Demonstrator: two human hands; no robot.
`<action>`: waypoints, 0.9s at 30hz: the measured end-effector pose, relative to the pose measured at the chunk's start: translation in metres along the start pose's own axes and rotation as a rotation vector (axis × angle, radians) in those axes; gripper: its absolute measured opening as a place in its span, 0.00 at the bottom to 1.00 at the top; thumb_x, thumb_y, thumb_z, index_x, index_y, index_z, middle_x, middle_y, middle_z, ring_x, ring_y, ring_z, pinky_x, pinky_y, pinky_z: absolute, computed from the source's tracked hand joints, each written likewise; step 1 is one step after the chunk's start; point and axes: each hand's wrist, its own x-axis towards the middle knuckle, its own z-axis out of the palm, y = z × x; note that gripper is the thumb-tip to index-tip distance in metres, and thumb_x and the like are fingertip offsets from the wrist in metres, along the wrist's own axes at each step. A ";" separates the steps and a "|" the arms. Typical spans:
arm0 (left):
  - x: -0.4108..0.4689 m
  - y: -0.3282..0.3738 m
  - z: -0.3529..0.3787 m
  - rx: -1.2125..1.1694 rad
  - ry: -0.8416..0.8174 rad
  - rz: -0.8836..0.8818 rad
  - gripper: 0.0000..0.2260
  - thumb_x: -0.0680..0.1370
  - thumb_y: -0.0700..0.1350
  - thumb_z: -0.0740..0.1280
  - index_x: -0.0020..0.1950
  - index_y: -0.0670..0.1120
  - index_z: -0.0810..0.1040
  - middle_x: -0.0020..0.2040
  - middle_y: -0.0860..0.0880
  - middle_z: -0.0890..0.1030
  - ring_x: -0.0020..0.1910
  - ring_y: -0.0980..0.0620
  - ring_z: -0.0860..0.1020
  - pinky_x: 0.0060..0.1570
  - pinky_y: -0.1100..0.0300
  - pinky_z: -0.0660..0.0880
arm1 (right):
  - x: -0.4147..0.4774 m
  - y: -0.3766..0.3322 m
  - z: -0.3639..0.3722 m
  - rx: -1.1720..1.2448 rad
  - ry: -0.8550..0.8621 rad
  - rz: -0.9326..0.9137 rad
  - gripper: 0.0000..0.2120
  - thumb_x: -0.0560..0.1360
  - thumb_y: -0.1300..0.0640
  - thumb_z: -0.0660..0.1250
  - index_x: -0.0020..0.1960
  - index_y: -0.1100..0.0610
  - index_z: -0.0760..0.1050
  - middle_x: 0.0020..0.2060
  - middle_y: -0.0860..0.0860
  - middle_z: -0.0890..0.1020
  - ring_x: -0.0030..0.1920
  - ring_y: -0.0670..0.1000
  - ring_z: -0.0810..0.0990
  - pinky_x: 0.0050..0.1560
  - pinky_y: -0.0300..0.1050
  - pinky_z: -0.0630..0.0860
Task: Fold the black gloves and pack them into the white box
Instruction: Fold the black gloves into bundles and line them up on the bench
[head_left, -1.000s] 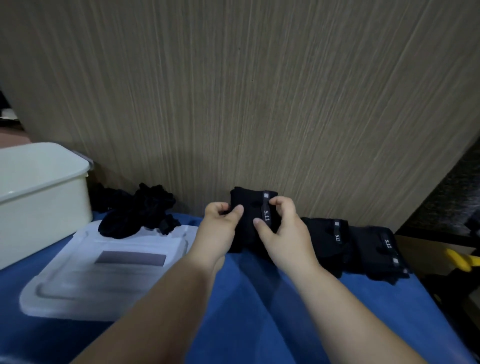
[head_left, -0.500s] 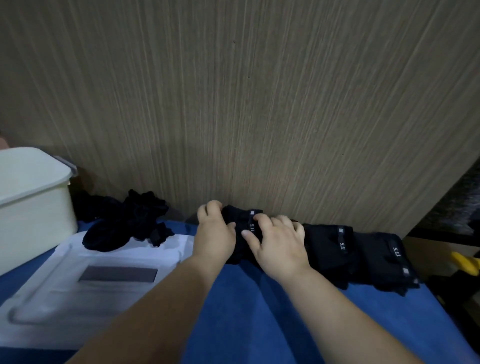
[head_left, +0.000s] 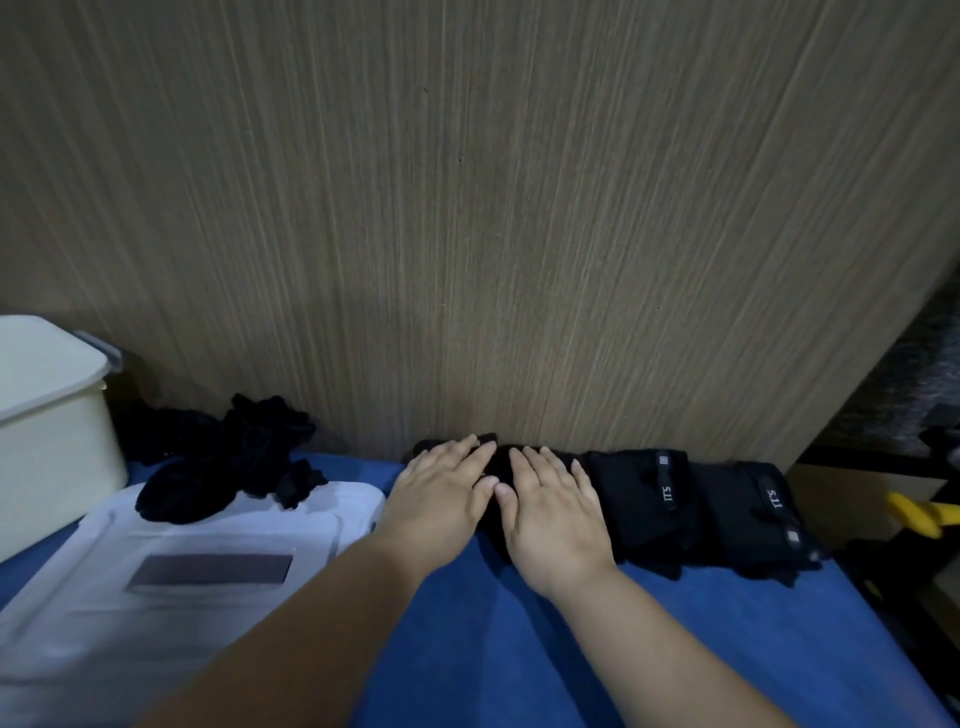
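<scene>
Black glove (head_left: 500, 460), folded, sits mid-frame at the back edge of the table (head_left: 519, 654), tight against the wood-grain panel (head_left: 467, 218) and mostly covered by both hands. Left hand (head_left: 441, 493) lies flat on its left part, right hand (head_left: 550, 512) flat on its right part. Fingers are straight and point at the panel, and the thumb tips meet or nearly meet. Neither hand grips anything; both palms just press down on the glove. Just right of the right hand are two more folded gloves (head_left: 644, 501) in a row along the panel, side by side and touching, each with a strap marked 5.11 facing up. Loose glove pile (head_left: 228, 462) is off to the left, unfolded and bunched, partly on the far corner of the lid (head_left: 78, 597) and partly on the table behind it. The lid lies flat on the blue table surface, grey label (head_left: 213, 569) up, its right edge just beside the left forearm. White box (head_left: 52, 441) is at the far left, cut off by the frame edge, with the lid in front of it and to its right. Can't see inside the box from this angle. Yellow object (head_left: 914, 514) is past the right end of the table; can't tell what it is.
</scene>
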 end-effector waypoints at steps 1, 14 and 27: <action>-0.001 -0.001 -0.001 0.051 -0.015 0.019 0.22 0.83 0.55 0.47 0.78 0.56 0.52 0.78 0.55 0.54 0.77 0.55 0.50 0.75 0.56 0.46 | 0.000 0.000 0.001 0.002 0.006 0.006 0.55 0.62 0.36 0.11 0.78 0.53 0.50 0.77 0.48 0.55 0.77 0.47 0.47 0.75 0.48 0.37; -0.002 -0.002 0.004 0.070 -0.069 0.022 0.22 0.83 0.55 0.47 0.78 0.57 0.52 0.78 0.58 0.51 0.77 0.54 0.42 0.75 0.49 0.38 | 0.001 -0.003 0.010 0.026 0.021 0.039 0.43 0.69 0.41 0.24 0.78 0.54 0.51 0.77 0.48 0.55 0.77 0.46 0.46 0.74 0.45 0.36; -0.001 0.002 -0.013 0.028 -0.140 0.017 0.22 0.83 0.54 0.48 0.78 0.57 0.50 0.79 0.58 0.48 0.77 0.55 0.41 0.75 0.49 0.39 | 0.006 -0.006 -0.003 0.003 0.012 0.008 0.45 0.68 0.40 0.24 0.76 0.54 0.58 0.76 0.48 0.61 0.77 0.48 0.50 0.76 0.49 0.39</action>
